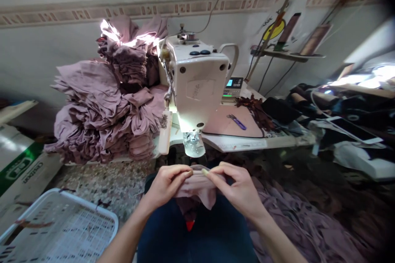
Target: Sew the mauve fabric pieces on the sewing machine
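Observation:
My left hand (166,185) and my right hand (237,189) pinch opposite sides of a folded piece of mauve knit fabric (197,187) above my lap. The fingertips of both hands nearly meet at its top edge. A small pale yellow tip (204,171) shows at my right fingers, but I cannot tell what it is. Below the fabric, a small red piece (190,225) lies against my dark blue trousers (197,238).
A white industrial sewing machine (194,78) stands ahead on its table (234,144), beside a tall heap of mauve garments (105,107). A purple-handled tool (237,122) lies on a pink sheet (231,121). A white plastic basket (58,226) sits at lower left, and mauve cloth (308,222) spreads at lower right.

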The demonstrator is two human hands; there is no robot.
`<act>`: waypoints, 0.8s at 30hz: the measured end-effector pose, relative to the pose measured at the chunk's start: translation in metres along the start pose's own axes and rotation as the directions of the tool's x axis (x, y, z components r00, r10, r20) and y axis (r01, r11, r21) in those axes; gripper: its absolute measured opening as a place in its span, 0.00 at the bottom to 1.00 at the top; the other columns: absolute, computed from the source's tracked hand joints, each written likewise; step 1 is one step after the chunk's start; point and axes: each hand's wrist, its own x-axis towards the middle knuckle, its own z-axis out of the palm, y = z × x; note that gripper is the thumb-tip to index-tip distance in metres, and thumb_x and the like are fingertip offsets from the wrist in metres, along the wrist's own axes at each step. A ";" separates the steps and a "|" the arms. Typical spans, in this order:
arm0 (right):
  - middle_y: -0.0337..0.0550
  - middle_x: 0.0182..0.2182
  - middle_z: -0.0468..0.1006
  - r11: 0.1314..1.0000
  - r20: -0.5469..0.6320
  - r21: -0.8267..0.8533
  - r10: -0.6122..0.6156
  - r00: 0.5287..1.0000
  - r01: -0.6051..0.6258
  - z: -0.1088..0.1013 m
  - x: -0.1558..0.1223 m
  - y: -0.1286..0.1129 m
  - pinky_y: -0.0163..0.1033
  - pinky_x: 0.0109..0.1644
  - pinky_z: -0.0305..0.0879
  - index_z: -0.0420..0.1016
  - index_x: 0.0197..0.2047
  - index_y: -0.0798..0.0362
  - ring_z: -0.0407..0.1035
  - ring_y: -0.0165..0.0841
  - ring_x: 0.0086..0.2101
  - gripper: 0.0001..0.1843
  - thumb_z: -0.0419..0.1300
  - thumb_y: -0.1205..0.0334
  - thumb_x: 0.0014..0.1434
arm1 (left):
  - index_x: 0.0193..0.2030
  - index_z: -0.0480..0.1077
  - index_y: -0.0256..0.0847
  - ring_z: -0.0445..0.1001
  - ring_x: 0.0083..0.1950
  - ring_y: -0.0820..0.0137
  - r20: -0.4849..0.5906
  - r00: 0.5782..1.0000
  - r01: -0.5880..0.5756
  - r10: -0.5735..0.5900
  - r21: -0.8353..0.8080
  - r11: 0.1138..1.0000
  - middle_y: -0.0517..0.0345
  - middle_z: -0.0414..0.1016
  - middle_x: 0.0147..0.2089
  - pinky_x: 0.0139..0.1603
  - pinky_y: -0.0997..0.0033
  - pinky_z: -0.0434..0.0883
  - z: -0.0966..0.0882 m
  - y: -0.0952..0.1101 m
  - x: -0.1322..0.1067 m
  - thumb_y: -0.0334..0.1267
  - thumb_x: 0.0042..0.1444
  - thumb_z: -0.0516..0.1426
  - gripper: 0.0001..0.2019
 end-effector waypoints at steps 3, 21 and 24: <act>0.40 0.22 0.74 0.998 -0.069 -0.033 -0.064 0.996 0.062 -0.002 0.009 -0.007 0.40 0.30 0.62 0.86 0.30 0.49 0.65 0.34 0.24 0.17 0.67 0.51 0.68 | 0.42 0.85 0.40 0.82 0.41 0.60 -0.073 0.996 0.045 -0.051 -0.074 0.996 0.50 0.87 0.40 0.47 0.67 0.76 0.003 0.003 0.007 0.45 0.71 0.59 0.15; 0.40 0.22 0.77 0.977 -0.204 0.181 0.147 0.968 -0.110 0.002 0.062 0.028 0.40 0.33 0.65 0.85 0.27 0.53 0.67 0.35 0.26 0.21 0.72 0.43 0.58 | 0.35 0.69 0.41 0.54 0.25 0.75 -0.356 0.911 0.124 -0.209 -0.246 0.961 0.69 0.55 0.24 0.26 0.74 0.51 0.003 0.010 0.058 0.49 0.58 0.69 0.17; 0.40 0.23 0.80 0.981 -0.227 0.167 0.139 0.964 -0.102 0.001 0.070 0.032 0.40 0.34 0.65 0.86 0.28 0.53 0.69 0.35 0.27 0.20 0.72 0.44 0.58 | 0.37 0.67 0.42 0.51 0.24 0.76 -0.343 0.919 0.095 -0.196 -0.290 0.952 0.72 0.52 0.24 0.26 0.75 0.49 0.003 0.007 0.068 0.50 0.59 0.69 0.18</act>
